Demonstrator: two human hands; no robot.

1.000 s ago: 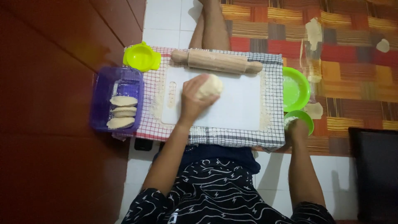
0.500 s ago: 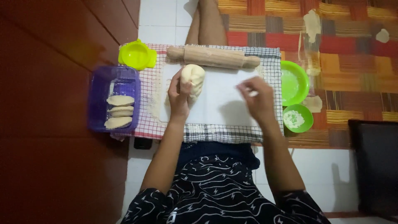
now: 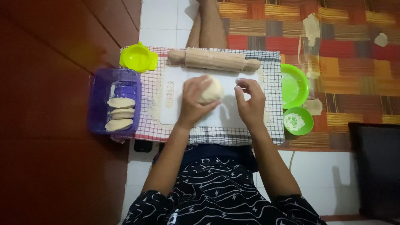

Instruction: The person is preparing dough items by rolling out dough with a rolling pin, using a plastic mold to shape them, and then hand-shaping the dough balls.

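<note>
Right hand (image 3: 250, 102) moved in beside pale round dough ball (image 3: 210, 89) | left hand (image 3: 193, 102) fingers cupped gripping it, steadying | right fingertips loosely pinched, empty | white plastic cutting board (image 3: 175, 104) beneath

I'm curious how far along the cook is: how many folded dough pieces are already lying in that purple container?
3. All lie in the purple container, stacked along its length: one farthest from the person, one in the middle, one nearest. Others underneath could be hidden.
</note>
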